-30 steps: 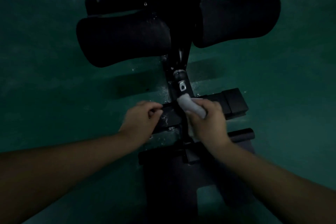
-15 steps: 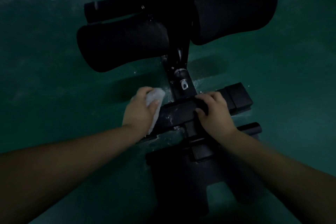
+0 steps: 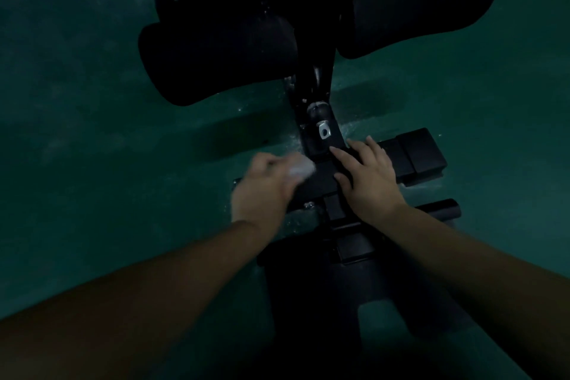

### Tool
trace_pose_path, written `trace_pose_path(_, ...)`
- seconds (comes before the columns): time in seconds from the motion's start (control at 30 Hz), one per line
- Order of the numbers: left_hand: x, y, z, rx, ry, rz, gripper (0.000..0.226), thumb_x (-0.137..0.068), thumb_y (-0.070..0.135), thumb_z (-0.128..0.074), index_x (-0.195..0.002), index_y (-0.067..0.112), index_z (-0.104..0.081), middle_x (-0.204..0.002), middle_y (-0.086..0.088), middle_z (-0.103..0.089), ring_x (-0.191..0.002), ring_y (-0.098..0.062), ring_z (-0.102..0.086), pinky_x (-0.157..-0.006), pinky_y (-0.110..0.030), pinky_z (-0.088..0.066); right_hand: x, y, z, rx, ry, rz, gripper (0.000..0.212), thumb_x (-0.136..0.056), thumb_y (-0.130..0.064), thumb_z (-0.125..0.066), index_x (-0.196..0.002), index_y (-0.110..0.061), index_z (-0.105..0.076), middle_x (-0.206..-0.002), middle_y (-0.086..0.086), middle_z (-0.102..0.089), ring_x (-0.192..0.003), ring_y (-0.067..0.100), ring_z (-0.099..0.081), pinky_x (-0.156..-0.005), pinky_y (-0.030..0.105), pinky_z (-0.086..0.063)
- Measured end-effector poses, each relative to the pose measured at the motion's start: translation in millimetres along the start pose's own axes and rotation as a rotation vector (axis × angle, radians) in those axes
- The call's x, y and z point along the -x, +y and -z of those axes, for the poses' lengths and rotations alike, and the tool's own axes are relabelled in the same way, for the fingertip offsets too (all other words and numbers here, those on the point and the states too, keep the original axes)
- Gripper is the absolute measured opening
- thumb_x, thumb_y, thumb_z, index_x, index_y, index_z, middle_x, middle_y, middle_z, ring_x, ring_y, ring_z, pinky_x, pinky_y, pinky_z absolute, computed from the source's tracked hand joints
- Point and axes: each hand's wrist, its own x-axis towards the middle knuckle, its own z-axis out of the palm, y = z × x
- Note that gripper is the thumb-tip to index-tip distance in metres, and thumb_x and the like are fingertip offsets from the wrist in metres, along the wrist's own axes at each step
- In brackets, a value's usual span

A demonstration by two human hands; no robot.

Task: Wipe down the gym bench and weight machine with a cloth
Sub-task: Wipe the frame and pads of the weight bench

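A black weight machine stands on a green floor below me. Its horizontal cross bar [image 3: 413, 154] runs left to right under both hands. My left hand [image 3: 265, 191], blurred by motion, grips a small white cloth [image 3: 300, 167] against the left part of that bar. My right hand [image 3: 368, 177] rests on the bar just right of the centre post [image 3: 317, 95], fingers spread and fairly straight. A silver bracket [image 3: 324, 132] sits on the post just above my hands. The bench seat [image 3: 327, 302] lies dark at the bottom.
Two black padded rollers stick out above, a left pad [image 3: 216, 62] and a right pad [image 3: 422, 6]. A round black bar end [image 3: 444, 210] juts out to the right below the cross bar. Green floor [image 3: 92, 133] surrounds the machine on both sides.
The cloth went from my right hand to my left hand a second ago. Since then my left hand has slid the cloth along the bar, and my right fingers have straightened out.
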Motion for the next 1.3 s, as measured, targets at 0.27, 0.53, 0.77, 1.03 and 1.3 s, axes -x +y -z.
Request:
trace_pose_path(0.27,20.3,-64.7,10.8,-0.008,0.097,0.604,0.040,-0.098,0.037,-0.046,-0.138,0.031,-0.049,-0.128,-0.013,-0.049,-0.098,-0.030,-0.058,-0.077,-0.030,-0.044,-1.7,-1.3,0.6,0.037,-0.015,0.035,0.049,-0.095,-0.031,-0.053,-0.142,-0.023,-0.044,-0.145,0.017,-0.038,-0.142,0.041,-0.016,-0.115,0.054,-0.017)
trace_pose_path(0.53,4.8,-44.2,-2.3,-0.067,-0.011,0.449,0.040,-0.100,0.038,-0.042,-0.139,0.033,-0.045,-0.125,-0.008,-0.044,-0.077,-0.022,-0.053,-0.064,-0.027,-0.040,-5.8,0.6,-0.4,0.065,-0.019,0.008,0.066,-0.091,-0.041,-0.056,-0.143,-0.007,-0.037,-0.140,0.018,-0.044,-0.139,0.036,-0.026,-0.115,0.049,-0.022)
trace_pose_path(0.77,42.4,-20.5,2.9,-0.031,-0.050,0.327,0.041,-0.097,0.042,-0.046,-0.138,0.037,-0.046,-0.118,-0.003,-0.042,-0.085,-0.023,-0.056,-0.063,-0.029,-0.044,-9.0,2.9,0.4,0.133,-0.038,0.011,0.078,-0.090,-0.060,-0.037,-0.144,-0.004,-0.034,-0.139,0.018,-0.044,-0.138,0.035,-0.030,-0.116,0.046,-0.018)
trace_pose_path(1.03,-37.7,-35.1,-0.6,0.123,0.005,0.613,0.036,-0.101,0.038,-0.035,-0.131,0.029,-0.053,-0.121,-0.009,-0.047,-0.098,-0.025,-0.058,-0.073,-0.025,-0.036,-14.8,4.7,10.1,0.146,-0.069,0.044,0.078,-0.088,-0.055,-0.052,-0.147,-0.007,-0.031,-0.134,0.014,-0.047,-0.132,0.031,-0.035,-0.115,0.040,-0.016)
trace_pose_path(1.3,-89.8,12.9,-34.4,0.304,-0.064,0.320,0.028,-0.089,0.038,-0.059,-0.113,0.027,-0.067,-0.117,-0.007,-0.055,-0.097,-0.025,-0.058,-0.073,-0.026,-0.042,-23.2,12.0,9.7,0.160,-0.105,0.046,0.092,-0.081,-0.071,-0.044,-0.147,-0.009,-0.031,-0.134,0.012,-0.048,-0.131,0.031,-0.038,-0.115,0.041,-0.015)
